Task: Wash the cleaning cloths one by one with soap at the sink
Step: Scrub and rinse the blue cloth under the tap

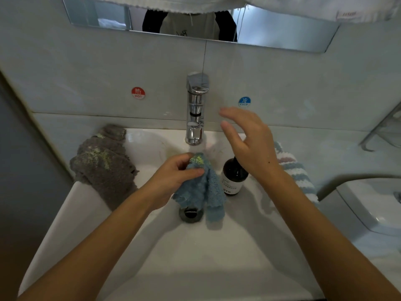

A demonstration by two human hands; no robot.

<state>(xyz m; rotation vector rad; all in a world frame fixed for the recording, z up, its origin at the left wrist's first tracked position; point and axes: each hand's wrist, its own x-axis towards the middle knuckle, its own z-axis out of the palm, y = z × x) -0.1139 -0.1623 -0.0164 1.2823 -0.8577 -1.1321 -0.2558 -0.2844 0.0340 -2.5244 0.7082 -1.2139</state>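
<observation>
Now the left hand point(173, 177) holds a blue cloth point(200, 187) over the sink point(152, 246), fingers and thumb curled round its top, which carries a yellow-green smear. The cloth hangs down toward the drain point(191, 213), just below the tap point(195, 109). The right hand point(249, 144) is raised beside the tap, fingers spread and relaxed, its grip apart and holding nothing, above a dark soap bottle point(235, 177) that stands in the basin just right of the cloth. A grey cloth point(104, 164), also stained yellow-green, lies draped over the sink's left rim. A striped cloth point(297, 170) lies on the right rim, partly behind the right forearm.
</observation>
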